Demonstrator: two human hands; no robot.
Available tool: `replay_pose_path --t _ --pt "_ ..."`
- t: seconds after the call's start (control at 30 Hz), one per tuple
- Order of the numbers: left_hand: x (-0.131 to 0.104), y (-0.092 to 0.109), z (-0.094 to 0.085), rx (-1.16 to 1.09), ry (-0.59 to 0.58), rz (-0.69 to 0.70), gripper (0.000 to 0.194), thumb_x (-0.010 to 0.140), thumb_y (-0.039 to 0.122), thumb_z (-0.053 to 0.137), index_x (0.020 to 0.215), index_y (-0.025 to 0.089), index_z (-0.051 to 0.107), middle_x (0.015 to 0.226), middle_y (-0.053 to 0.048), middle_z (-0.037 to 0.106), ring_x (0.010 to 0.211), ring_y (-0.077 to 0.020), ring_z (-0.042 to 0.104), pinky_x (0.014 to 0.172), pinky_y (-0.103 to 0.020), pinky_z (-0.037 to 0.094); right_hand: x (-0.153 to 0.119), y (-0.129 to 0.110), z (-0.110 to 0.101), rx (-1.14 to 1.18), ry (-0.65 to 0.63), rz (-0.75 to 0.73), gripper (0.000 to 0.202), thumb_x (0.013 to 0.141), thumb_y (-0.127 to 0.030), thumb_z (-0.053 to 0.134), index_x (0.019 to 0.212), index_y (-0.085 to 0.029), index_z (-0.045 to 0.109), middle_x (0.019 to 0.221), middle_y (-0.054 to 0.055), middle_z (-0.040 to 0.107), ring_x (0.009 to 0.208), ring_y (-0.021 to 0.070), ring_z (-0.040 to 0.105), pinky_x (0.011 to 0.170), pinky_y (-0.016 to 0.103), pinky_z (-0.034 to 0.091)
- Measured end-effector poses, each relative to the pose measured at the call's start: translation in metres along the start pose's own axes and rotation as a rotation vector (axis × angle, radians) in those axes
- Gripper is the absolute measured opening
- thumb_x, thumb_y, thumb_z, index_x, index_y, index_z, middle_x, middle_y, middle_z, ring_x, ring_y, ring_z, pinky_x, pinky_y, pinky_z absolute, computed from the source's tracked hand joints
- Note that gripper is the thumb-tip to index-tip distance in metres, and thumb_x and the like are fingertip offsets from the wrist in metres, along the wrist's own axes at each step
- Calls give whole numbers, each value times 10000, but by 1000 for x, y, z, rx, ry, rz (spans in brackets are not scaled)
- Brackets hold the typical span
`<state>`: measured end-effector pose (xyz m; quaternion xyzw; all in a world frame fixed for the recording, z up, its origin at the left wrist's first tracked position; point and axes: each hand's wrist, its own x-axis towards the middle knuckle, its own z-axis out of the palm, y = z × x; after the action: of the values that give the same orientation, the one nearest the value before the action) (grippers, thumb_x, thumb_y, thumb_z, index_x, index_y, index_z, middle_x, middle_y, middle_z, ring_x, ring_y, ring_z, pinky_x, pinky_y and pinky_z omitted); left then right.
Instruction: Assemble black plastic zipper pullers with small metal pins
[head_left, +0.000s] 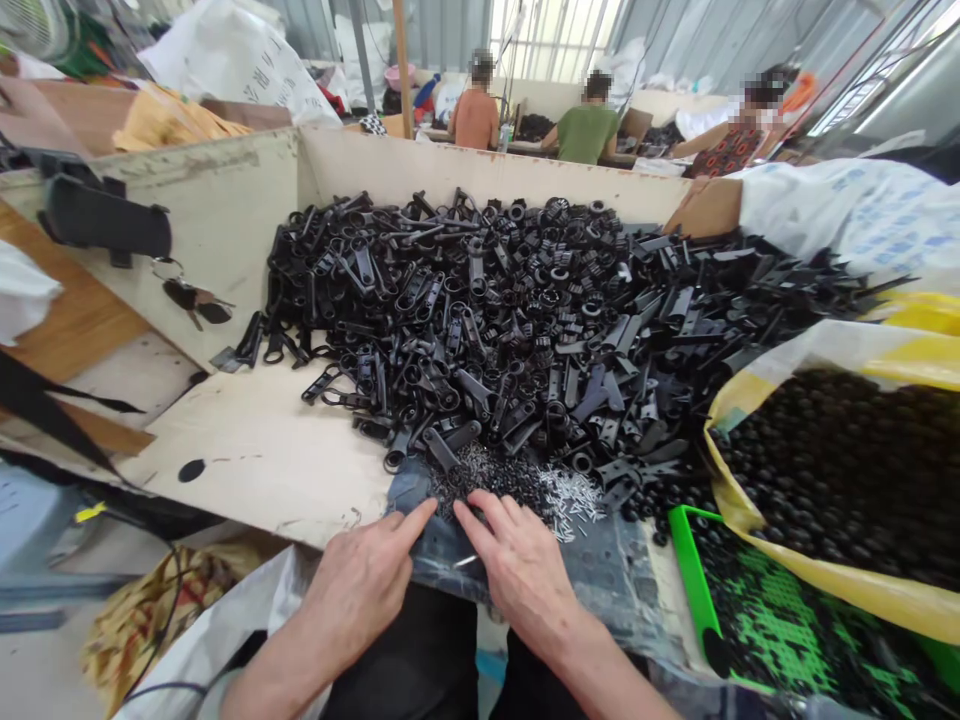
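Bench status: early or mid-way, by my reading; a large stock of loose parts, and no finished piece I can identify with confidence.

Left hand (367, 575): index finger extended, its tip at the near edge of the small dark parts (517, 475); other fingers curled under, so whether they grip anything cannot be told. Right hand (525, 565): fingers bent and slightly apart, tips down at the same small parts — a pinch there is possible but hidden. A thin pale rod (465, 562) shows beside the right hand; held or merely lying there, unclear.

Small dark parts lie on the blue-grey mat (622, 555), between the hands and the heap of black plastic parts (480, 300). Silver pins (574, 500) are clustered just to their right. On the right side: black round pieces (847, 460) in a yellow-edged bag (720, 430), and a green tray (686, 570) with dark bits inside.

Remaining: judged by the heap — most of the stock.
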<state>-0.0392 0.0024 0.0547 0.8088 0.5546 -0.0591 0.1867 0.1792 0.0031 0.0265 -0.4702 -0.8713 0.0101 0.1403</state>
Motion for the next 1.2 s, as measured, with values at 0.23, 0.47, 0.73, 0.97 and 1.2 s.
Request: replay_pose_path --t 0.23,0.47,0.73,0.97,1.2 --pt "-9 12 9 -66 -3 77 711 905 4 330 1562 259 417 1050 -83 742 900 -245 751 811 -385 613 -48 30 -10 -31 55 86 585 852 50 457 1350 -190 649 1314 91 700 1059 236 635 906 368 529" --pt "-3 35 15 -68 -23 117 706 876 -6 331 1539 217 430 1071 -103 740 905 -274 750 813 -439 619 -62 34 -14 -50 50 50 614 819 67 456 1324 -209 671 1298 79 709 999 243 624 846 379 512" --pt "-9 53 22 -632 76 -108 310 916 202 517 1200 298 597 895 3 743 844 -226 735 777 -325 555 -54 34 -26 195 153 193 292 1018 -103 455 1102 -201 718 1052 93 701 914 220 642 782 326 526" --pt "-7 73 35 -1632 -120 -361 375 766 335 730 1073 185 575 782 24 633 604 -121 605 550 -228 435 -46 21 -15 359 171 227 280 1091 -254 434 994 -220 694 891 51 674 793 174 651 708 265 515" --pt "-20 69 23 -1805 -225 -325 441 842 359 769 1172 131 584 858 -45 692 693 -136 649 632 -250 459 -38 19 -4 275 141 216 326 1098 -273 400 947 -209 682 880 47 665 793 177 642 697 272 479"
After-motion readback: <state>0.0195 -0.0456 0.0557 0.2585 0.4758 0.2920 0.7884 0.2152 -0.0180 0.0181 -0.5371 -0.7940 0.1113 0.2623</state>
